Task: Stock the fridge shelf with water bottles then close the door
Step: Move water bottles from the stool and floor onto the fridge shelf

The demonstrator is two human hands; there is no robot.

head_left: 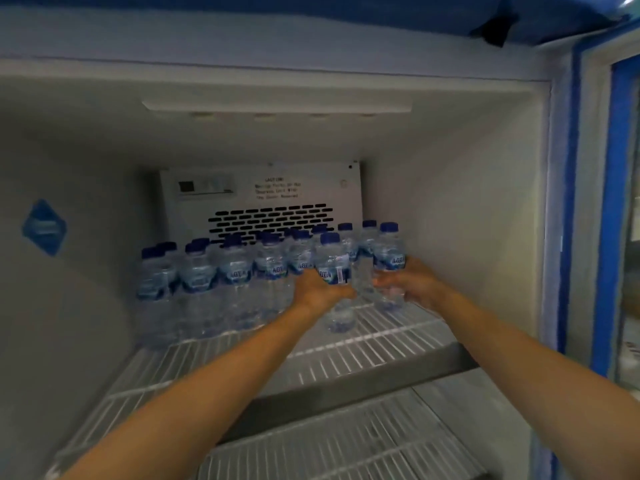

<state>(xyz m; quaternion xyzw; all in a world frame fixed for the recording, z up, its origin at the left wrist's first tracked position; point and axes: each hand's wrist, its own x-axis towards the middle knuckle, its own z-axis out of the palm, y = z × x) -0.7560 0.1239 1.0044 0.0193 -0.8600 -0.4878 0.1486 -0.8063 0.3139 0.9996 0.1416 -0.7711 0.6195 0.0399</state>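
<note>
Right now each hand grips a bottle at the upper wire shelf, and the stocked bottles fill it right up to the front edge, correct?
Not quite. The head view shows the stocked bottles standing at the back of the upper wire shelf, well short of its front edge. The rest holds: the left hand grips one bottle, and the right hand grips another bottle.

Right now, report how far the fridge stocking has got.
Done: rows of bottles stand at the back of the wire shelf. In hand: the left hand holds one bottle, the right hand a second bottle, both at the rows' right end. Left: the shelf's front wires are bare, and the door at the right stands open.
</note>
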